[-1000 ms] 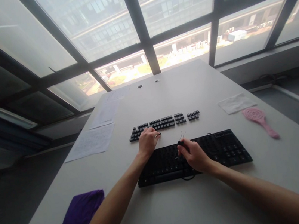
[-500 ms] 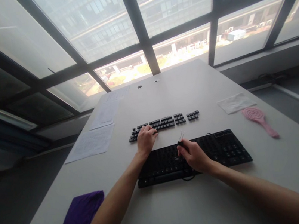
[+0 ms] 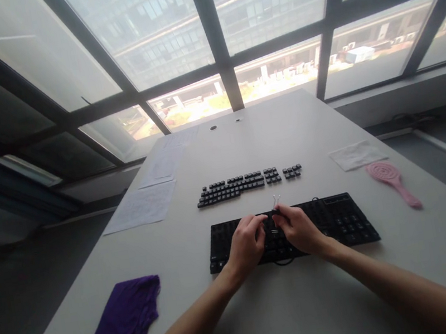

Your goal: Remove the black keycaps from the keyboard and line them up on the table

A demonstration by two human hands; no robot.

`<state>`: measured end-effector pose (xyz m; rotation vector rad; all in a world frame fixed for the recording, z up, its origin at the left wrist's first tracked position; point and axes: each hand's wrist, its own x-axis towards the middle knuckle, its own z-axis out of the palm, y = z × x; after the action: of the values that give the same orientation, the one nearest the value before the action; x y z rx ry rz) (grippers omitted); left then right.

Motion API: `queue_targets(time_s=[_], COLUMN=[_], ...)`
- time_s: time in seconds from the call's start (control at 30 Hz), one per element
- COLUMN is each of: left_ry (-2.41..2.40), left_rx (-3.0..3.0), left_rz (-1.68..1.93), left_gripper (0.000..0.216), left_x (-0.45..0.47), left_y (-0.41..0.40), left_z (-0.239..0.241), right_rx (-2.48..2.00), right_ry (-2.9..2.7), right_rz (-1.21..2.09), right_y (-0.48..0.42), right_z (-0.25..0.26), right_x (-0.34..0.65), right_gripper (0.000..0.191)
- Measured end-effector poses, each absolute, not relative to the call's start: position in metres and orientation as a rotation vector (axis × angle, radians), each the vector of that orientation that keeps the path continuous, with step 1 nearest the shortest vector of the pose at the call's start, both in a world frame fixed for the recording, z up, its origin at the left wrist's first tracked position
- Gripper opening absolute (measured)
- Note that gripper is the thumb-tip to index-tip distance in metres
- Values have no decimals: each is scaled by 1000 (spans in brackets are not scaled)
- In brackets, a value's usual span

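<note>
A black keyboard point(image 3: 342, 221) lies in front of me on the white table point(image 3: 270, 306). Behind it, several loose black keycaps point(image 3: 246, 183) are laid out in rows. My right hand point(image 3: 300, 229) is over the keyboard's middle, closed round a small wire keycap puller point(image 3: 275, 204) whose loops stick up. My left hand point(image 3: 246, 245) rests on the keyboard just left of it, fingers curled toward the puller's tip. What the left fingers pinch is too small to make out.
A purple cloth point(image 3: 124, 318) lies near left. Paper sheets point(image 3: 144, 205) sit far left. A white tissue point(image 3: 356, 155) and a pink hairbrush point(image 3: 392, 181) are at right. Large windows stand beyond the table's far edge.
My left hand has come back from the keycap rows to the keyboard, meeting the right hand at the puller. The right hand has stayed put.
</note>
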<state>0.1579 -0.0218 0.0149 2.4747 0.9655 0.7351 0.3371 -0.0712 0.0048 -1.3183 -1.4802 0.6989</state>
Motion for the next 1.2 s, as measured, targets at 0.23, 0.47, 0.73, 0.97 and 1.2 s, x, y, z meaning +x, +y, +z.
queue_targets(time_s=[0.23, 0.47, 0.73, 0.97, 1.2], left_ry=[860, 779, 755, 737, 679], left_rx=[2442, 2508, 2514, 2462, 2561], left_rz=[700, 614, 554, 731, 820], left_gripper=[21, 18, 7, 12, 19], left_x=[156, 155, 156, 158, 157], left_y=[-20, -25, -21, -24, -28], left_z=[4, 14, 9, 5, 6], right_rx=[-1303, -1266, -1067, -1211, -1330], right_ry=[-1659, -1848, -1911, -1534, -1495], right_rz=[688, 538, 476, 636, 700], right_y=[-73, -79, -84, -82, -82], right_z=[7, -4, -14, -7, -5], right_x=[337, 339, 343, 344, 343], right_gripper=[15, 14, 19, 12, 14])
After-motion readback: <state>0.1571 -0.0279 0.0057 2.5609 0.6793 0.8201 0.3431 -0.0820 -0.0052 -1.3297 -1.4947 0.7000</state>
